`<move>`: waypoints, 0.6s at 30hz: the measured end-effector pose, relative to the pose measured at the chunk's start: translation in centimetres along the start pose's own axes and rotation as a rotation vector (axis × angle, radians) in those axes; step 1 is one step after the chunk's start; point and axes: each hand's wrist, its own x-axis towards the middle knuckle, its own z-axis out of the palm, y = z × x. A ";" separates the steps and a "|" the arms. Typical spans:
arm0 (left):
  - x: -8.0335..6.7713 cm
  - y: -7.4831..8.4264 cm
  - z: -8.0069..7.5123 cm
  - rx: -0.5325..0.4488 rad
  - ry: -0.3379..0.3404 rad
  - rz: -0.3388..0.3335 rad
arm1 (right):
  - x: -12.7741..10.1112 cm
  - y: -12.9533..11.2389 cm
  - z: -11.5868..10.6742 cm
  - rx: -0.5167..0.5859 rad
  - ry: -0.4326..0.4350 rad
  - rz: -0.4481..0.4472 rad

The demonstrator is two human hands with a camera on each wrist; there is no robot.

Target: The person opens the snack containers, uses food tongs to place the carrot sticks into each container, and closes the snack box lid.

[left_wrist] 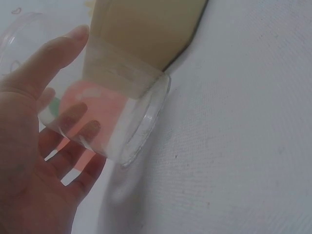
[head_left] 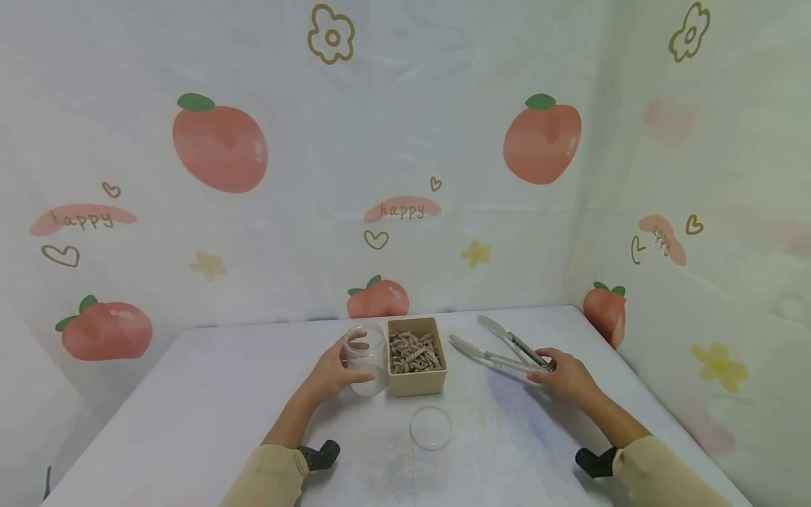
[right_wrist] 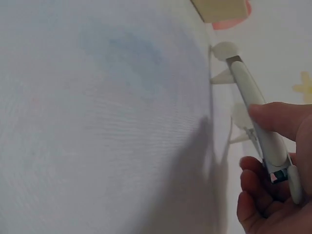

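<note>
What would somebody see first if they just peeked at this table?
Probably the tan box of brownish sticks in the middle of the white table. Right beside it, the left hand grips a clear jar, and the right hand holds the tongs by their hinge end. A round clear lid lies nearer.

Both hands curled (gripping), forearms outstretched.

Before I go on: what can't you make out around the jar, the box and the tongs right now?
- Head view: the pieces in the box are too small to identify.
- Left wrist view: the left hand covers part of the jar; the box is cut off by the top edge.
- Right wrist view: the right hand hides the hinge end of the tongs.
</note>
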 end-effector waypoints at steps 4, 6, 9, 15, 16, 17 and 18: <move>0.0 0.0 0.0 0.003 0.003 0.001 | -0.1 0.2 -0.7 -0.004 -0.008 -0.035; 0.0 -0.1 0.0 0.001 0.004 0.000 | -0.2 0.2 -1.1 -0.002 -0.004 -0.045; 0.0 -0.1 0.0 -0.002 0.000 -0.003 | -0.5 0.1 -1.6 0.029 0.007 -0.048; 0.1 -0.2 0.1 0.004 -0.004 -0.006 | -0.9 -0.9 -2.7 0.094 0.072 -0.064; 0.1 -0.1 0.1 0.004 -0.002 -0.006 | -0.8 -1.1 -2.9 0.102 0.088 -0.066; 0.0 -0.1 0.1 0.005 0.000 -0.007 | -0.7 -1.3 -3.0 0.107 0.106 -0.072; 0.0 -0.1 0.0 0.005 0.002 -0.007 | -0.6 -1.5 -3.0 0.116 0.126 -0.072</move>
